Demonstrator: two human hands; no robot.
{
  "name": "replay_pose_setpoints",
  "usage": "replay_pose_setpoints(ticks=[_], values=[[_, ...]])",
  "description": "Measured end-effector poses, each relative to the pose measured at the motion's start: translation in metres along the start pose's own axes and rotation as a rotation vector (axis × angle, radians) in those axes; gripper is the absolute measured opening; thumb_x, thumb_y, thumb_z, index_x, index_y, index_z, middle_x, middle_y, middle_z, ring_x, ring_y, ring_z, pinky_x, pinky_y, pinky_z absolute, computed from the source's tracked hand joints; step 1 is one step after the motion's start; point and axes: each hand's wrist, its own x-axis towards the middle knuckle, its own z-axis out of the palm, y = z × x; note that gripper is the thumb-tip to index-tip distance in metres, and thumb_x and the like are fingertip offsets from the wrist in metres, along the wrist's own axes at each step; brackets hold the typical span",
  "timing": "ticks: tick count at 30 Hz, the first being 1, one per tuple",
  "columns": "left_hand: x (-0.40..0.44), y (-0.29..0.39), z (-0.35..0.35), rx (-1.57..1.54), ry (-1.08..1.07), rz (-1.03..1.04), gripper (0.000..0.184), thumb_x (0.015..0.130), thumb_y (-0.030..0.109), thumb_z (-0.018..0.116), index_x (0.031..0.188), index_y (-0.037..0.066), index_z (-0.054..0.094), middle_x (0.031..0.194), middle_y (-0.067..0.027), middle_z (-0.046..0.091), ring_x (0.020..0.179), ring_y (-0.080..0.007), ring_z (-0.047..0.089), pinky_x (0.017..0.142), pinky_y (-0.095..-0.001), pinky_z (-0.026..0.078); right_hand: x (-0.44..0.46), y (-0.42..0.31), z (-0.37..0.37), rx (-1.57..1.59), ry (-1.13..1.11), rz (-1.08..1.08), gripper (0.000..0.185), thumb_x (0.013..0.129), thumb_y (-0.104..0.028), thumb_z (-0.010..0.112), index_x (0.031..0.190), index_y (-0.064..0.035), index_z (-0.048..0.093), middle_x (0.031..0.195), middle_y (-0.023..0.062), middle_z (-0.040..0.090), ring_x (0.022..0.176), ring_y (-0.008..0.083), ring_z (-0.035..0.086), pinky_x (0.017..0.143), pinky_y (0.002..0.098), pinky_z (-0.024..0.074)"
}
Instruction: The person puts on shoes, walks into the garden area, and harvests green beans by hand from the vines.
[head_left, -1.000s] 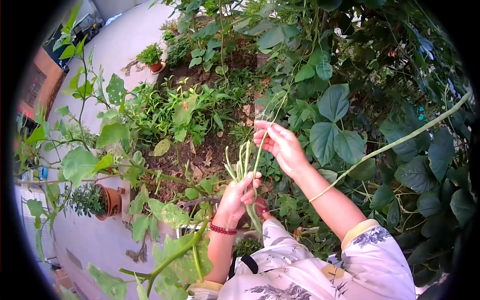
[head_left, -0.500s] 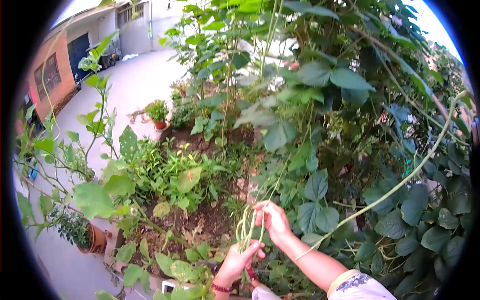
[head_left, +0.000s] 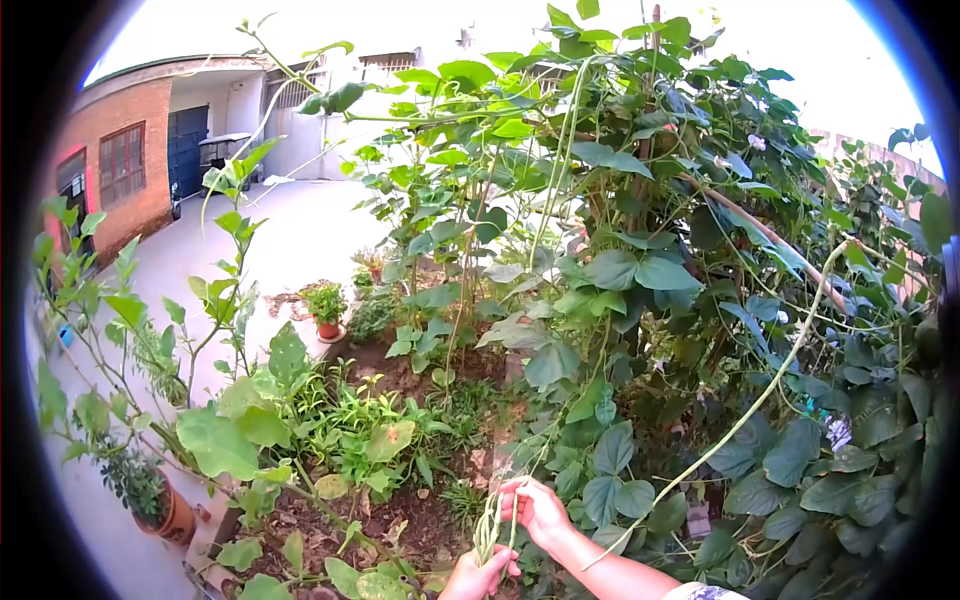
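A looped bunch of pale green long beans (head_left: 487,525) stands up out of my left hand (head_left: 480,577), which is closed around its lower part. Just above and to the right, my right hand (head_left: 540,512) has its fingers curled at the top of one long bean strand beside the bunch. Its fingertips partly hide the grip. Another long bean (head_left: 745,418) hangs from the vine at the right and slants down to my right forearm. Higher up, more long beans (head_left: 562,165) dangle among the leaves.
Dense climbing bean vines (head_left: 640,270) on poles fill the right side. Low green plants (head_left: 375,430) grow in the soil bed ahead. A leafy plant (head_left: 215,440) rises at the left, near a potted plant (head_left: 165,515). Farther off are a small red pot (head_left: 327,328) and a brick building (head_left: 135,180).
The view has tilted upward, so both hands sit lower in the picture. My left hand still holds the bunch, and my right hand stays beside it.
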Motion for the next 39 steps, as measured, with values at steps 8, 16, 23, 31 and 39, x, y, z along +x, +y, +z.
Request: replay_pose_setpoints(ticks=[8,16,23,31,39], values=[[0.015,-0.018,-0.018,-0.003,-0.013,-0.011,0.015,0.095,0.019,0.055,0.094,0.006,0.062,0.069,0.0028,0.057,0.048,-0.0023,0.039,0.043,-0.0186,0.028,-0.002,-0.005,-0.008,-0.034,-0.019,-0.018,0.027,0.092,-0.008,0.044,0.115,0.0,0.056,0.102,0.0141,0.066,0.09,0.0192,0.064,0.079,0.031,0.0524],[0.021,-0.029,-0.045,-0.092,0.218,0.075,0.02,0.095,0.022,0.055,0.088,0.004,0.06,0.065,-0.0002,0.057,0.043,-0.005,0.04,0.04,-0.0201,0.032,-0.006,-0.011,0.003,-0.246,0.007,0.16,0.03,0.098,-0.016,0.045,0.123,-0.0018,0.051,0.104,0.0129,0.065,0.091,0.0196,0.064,0.078,0.0297,0.052],[0.01,-0.017,-0.072,-0.156,0.429,0.234,0.022,0.097,0.022,0.052,0.087,0.004,0.06,0.066,-0.001,0.057,0.041,-0.0038,0.038,0.037,-0.0199,0.03,-0.002,-0.032,0.049,-0.472,-0.218,0.137,0.025,0.097,-0.011,0.046,0.118,-0.0014,0.056,0.099,0.0118,0.066,0.088,0.0184,0.065,0.074,0.0281,0.0535],[-0.005,-0.025,-0.09,-0.206,0.49,0.249,0.02,0.098,0.021,0.052,0.09,0.004,0.059,0.068,-0.0006,0.057,0.042,-0.003,0.037,0.037,-0.0191,0.029,0.108,-0.126,0.053,-2.078,0.081,-0.963,0.051,0.085,-0.025,0.064,0.129,-0.0079,0.047,0.122,0.0142,0.05,0.109,0.0297,0.055,0.079,0.0426,0.0538],[-0.009,-0.018,-0.099,-0.263,0.582,0.237,0.017,0.098,0.017,0.048,0.089,0.004,0.056,0.064,-0.0024,0.054,0.039,-0.0033,0.034,0.034,-0.0189,0.026,0.182,-0.281,-0.038,-3.294,0.416,-0.634,0.075,0.07,-0.03,0.073,0.136,-0.0126,0.043,0.147,0.0126,0.03,0.136,0.0394,0.025,0.11,0.0462,0.0286]])
